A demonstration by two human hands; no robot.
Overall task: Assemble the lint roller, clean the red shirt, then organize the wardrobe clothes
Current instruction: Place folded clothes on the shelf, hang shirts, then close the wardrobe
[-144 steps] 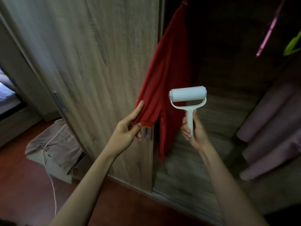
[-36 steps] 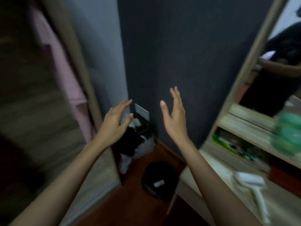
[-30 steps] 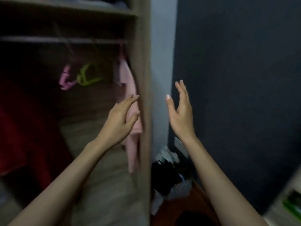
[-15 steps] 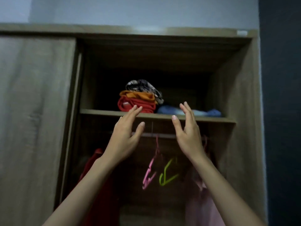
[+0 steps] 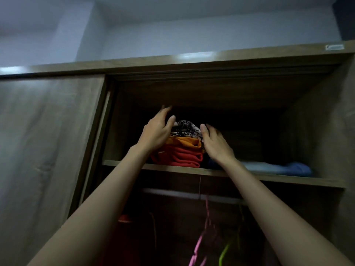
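Observation:
A stack of folded clothes sits on the wardrobe's upper shelf (image 5: 269,176): a red garment (image 5: 179,157) at the bottom, an orange one (image 5: 183,143) above it, and a black-and-white patterned piece (image 5: 184,128) on top. My left hand (image 5: 156,131) is raised at the stack's left side, fingers apart, thumb close to the patterned piece. On the right side of the stack my right hand (image 5: 216,144) is open too. Neither hand grips anything. The red shirt (image 5: 124,219) hangs in the dark below, mostly hidden. The lint roller is out of view.
A light blue folded garment (image 5: 278,167) lies on the shelf to the right. Under the shelf runs a hanging rail (image 5: 182,194) with a pink hanger (image 5: 199,244) and a green hanger (image 5: 223,254). The sliding door (image 5: 44,150) covers the left half.
Both hands have risen from below the shelf edge up to either side of the folded stack. My view has tilted further upward and come closer to the upper shelf.

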